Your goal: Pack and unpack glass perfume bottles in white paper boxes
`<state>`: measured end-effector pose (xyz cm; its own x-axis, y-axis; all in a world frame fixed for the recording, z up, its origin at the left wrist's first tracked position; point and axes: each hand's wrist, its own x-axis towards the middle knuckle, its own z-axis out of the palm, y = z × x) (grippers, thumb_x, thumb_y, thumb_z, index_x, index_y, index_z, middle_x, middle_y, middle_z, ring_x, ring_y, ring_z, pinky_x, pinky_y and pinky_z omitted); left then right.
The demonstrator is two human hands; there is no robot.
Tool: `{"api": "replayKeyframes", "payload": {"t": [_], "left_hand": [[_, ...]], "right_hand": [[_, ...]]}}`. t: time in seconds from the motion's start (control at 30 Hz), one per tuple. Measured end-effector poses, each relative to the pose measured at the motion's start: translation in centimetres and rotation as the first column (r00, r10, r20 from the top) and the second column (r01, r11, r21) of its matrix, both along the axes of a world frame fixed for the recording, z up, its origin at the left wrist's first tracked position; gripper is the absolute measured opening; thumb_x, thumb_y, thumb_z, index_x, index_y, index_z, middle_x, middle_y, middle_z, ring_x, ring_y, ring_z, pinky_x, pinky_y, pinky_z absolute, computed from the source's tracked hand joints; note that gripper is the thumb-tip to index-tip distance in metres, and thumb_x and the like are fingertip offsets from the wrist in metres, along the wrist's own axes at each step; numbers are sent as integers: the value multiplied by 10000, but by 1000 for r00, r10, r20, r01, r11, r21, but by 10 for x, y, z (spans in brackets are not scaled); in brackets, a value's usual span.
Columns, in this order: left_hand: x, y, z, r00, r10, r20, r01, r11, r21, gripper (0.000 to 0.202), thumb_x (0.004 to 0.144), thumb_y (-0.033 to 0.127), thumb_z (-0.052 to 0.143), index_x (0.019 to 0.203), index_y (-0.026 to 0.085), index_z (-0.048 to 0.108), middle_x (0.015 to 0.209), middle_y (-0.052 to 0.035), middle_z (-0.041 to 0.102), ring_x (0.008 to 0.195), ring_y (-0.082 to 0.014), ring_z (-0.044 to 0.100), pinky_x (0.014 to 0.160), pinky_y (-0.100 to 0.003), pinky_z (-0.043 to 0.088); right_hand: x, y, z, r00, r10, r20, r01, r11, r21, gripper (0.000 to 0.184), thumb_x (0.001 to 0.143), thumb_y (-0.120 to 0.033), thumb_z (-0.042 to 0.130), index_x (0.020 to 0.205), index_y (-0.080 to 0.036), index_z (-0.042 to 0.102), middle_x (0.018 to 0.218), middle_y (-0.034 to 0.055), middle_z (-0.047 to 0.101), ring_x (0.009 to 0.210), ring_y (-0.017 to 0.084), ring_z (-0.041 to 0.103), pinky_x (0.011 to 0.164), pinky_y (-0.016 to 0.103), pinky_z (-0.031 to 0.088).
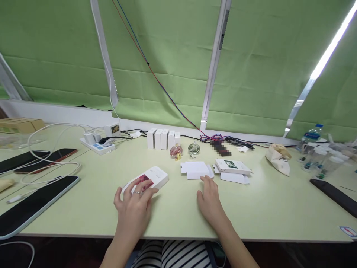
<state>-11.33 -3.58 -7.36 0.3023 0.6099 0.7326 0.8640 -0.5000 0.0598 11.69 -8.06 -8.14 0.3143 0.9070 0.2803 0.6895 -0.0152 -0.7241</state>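
Observation:
My left hand [133, 203] lies on a white flat box with a red picture [152, 178], its fingers spread over the box's near end and a ring on one finger. My right hand [209, 197] rests flat on the pale green table [173, 219] with fingers stretched toward a stack of flat white card pieces [196, 169], the fingertips just short of them. Further right lies another flat white box with a small picture [232, 166]. Behind stand a row of small white boxes [163, 139] and two round glass ornaments [176, 151].
A tablet [33, 206], two phones [39, 158], white cables and a power strip [98, 146] fill the left side. A crumpled paper bag [277, 158], water bottle [311, 134], plastic cups and a dark device [334, 195] sit right. Green blinds hang behind.

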Motion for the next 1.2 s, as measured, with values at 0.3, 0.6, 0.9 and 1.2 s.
{"api": "replayKeyframes", "payload": {"t": [0.3,0.6,0.9,1.2], "left_hand": [[4,2,8,990,140,7,-139,988,-71,260,822,209,440,980,246,643,1171,-82,597,1138,-332,459,967,-593,249],[-5,26,40,965,54,-256,-126,953,-275,339,819,154,396,1077,218,607,1221,-92,580,1154,-301,487,958,-521,325],[90,41,46,965,-164,204,261,599,-757,515,816,384,468,1279,181,374,1210,-128,579,1017,-266,595,807,-340,441],[115,91,34,960,57,275,205,526,-825,572,769,249,510,1280,72,326,1005,-155,656,993,-273,586,745,-301,414]], "right_hand": [[-10,-1,-1,984,-20,175,44,990,-133,466,801,-95,421,1266,-90,448,1322,163,406,1272,286,317,1054,411,237],[-15,-3,6,941,-20,337,89,978,-191,432,840,-72,385,1266,-58,461,1287,167,455,1220,283,380,1024,403,301],[-18,-3,9,921,-40,387,139,963,-231,509,798,-2,359,1301,-43,426,1350,205,395,1265,307,348,1023,434,306],[-17,3,-1,919,-136,369,197,971,-135,532,761,-11,386,1287,-65,446,1358,208,382,1254,335,355,994,470,317]]}}
